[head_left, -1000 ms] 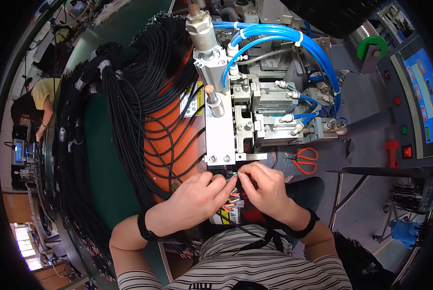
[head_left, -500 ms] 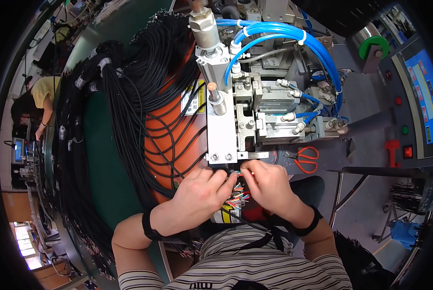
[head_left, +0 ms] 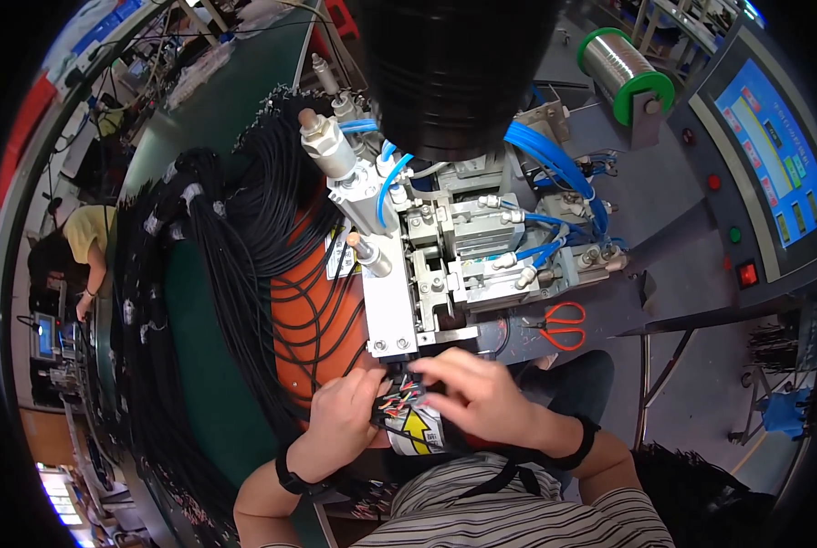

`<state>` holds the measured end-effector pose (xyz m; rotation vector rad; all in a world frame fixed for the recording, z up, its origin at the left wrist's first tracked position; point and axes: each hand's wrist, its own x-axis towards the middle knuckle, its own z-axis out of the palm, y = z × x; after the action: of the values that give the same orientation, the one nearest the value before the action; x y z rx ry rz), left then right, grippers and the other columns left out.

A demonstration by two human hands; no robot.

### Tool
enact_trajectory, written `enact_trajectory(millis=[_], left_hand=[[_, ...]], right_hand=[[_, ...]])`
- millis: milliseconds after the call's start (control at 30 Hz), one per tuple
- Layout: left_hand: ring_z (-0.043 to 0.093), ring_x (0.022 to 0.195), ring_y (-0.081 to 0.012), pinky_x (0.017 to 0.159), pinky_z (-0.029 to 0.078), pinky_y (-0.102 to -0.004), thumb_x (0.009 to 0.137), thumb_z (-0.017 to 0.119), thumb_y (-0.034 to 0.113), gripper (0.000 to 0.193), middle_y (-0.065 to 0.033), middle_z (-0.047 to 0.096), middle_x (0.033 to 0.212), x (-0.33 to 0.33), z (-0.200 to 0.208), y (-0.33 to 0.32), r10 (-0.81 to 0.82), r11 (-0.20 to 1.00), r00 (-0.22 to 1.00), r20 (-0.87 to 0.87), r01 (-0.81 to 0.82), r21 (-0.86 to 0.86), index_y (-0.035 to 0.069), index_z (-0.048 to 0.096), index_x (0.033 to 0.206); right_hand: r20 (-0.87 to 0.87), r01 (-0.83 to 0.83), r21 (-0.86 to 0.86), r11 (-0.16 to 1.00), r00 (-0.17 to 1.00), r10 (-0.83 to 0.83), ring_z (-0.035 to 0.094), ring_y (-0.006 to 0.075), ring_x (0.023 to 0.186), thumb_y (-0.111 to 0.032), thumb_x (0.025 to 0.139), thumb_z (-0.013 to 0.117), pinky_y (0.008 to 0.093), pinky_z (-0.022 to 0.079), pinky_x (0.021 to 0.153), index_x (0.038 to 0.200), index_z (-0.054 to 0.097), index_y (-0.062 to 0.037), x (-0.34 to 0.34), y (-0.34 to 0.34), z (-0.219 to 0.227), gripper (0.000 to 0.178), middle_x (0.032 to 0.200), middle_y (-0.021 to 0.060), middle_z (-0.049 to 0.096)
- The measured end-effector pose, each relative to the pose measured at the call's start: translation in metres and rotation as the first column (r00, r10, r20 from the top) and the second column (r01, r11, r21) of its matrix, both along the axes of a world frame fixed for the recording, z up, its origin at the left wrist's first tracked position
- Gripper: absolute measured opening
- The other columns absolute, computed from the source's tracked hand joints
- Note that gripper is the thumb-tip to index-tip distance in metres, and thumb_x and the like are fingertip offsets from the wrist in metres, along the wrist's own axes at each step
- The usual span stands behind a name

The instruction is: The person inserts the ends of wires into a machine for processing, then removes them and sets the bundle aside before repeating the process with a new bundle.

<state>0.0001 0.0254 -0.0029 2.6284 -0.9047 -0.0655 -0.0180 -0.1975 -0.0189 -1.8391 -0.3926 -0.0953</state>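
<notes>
My left hand (head_left: pixel 343 416) and my right hand (head_left: pixel 477 395) meet just below the metal press machine (head_left: pixel 445 265). Between their fingertips they pinch the end of a black cable whose thin coloured wires (head_left: pixel 401 398) fan out. The wire ends sit right under the machine's white block (head_left: pixel 388 310). Both wrists wear black bands. A label with a yellow arrow (head_left: pixel 416 427) lies beneath the hands.
A large bundle of black cables (head_left: pixel 235 265) drapes over the green table and an orange panel (head_left: pixel 303 310) to the left. Red-handled scissors (head_left: pixel 559 326) lie on the right. A control panel with screen (head_left: pixel 764 155) and a wire spool (head_left: pixel 623 68) stand right. Another person (head_left: pixel 80 247) works far left.
The view has tilted so the machine and hands sit differently in the picture. Both hands have stayed together on the wire ends below the machine, with the fingers shifting slightly.
</notes>
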Motion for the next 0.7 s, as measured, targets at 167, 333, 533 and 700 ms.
enact_trajectory(millis=[167, 333, 533, 700], left_hand=[[0.063, 0.071, -0.0271, 0.062, 0.049, -0.0369, 0.065, 0.079, 0.007, 0.051, -0.0086, 0.059, 0.082, 0.004, 0.01, -0.008, -0.052, 0.962, 0.989, -0.142, 0.011, -0.272, 0.002, 0.059, 0.111], [0.064, 0.069, -0.0271, 0.058, 0.049, -0.0345, 0.07, 0.077, 0.001, 0.038, -0.0114, 0.062, 0.081, 0.004, 0.02, -0.001, -0.082, 0.94, 0.987, -0.135, 0.031, -0.34, 0.002, 0.063, 0.105], [0.065, 0.066, -0.0257, 0.057, 0.05, -0.0342, 0.071, 0.077, 0.001, 0.038, -0.0101, 0.065, 0.081, 0.007, 0.005, -0.02, -0.104, 0.898, 0.993, -0.052, 0.072, -0.433, 0.002, 0.063, 0.107], [0.065, 0.067, -0.0258, 0.058, 0.05, -0.035, 0.069, 0.078, 0.002, 0.042, -0.0106, 0.066, 0.083, 0.011, -0.006, -0.025, -0.125, 0.875, 0.992, 0.019, 0.12, -0.469, 0.002, 0.064, 0.109]], right_hand=[[0.267, -0.211, 0.081, 0.974, 0.946, 0.183, 0.061, 0.0132, 0.059, 0.003, 0.084, 0.068, 0.026, 0.047, 0.055, 0.109, 0.066, -0.002, 0.011, 0.008, -0.02, 0.026, 0.097, 0.0088, 0.065], [-0.156, -0.069, 0.312, 0.948, 0.98, 0.123, 0.062, 0.009, 0.069, 0.003, 0.089, 0.065, 0.0212, 0.048, 0.057, 0.112, 0.062, 0.0001, 0.006, -0.001, -0.024, 0.024, 0.095, 0.0073, 0.065], [-0.489, 0.298, 0.673, 0.677, 0.866, 0.105, 0.06, 0.0066, 0.066, -0.002, 0.095, 0.06, 0.0184, 0.047, 0.057, 0.111, 0.06, 0.003, -0.011, 0.019, -0.011, 0.017, 0.086, 0.0048, 0.065], [-0.516, 0.217, 0.655, 0.724, 0.828, 0.219, 0.058, 0.0048, 0.067, -0.004, 0.097, 0.058, 0.0182, 0.046, 0.056, 0.112, 0.059, 0.0025, -0.011, 0.005, -0.016, 0.016, 0.082, 0.003, 0.063]])
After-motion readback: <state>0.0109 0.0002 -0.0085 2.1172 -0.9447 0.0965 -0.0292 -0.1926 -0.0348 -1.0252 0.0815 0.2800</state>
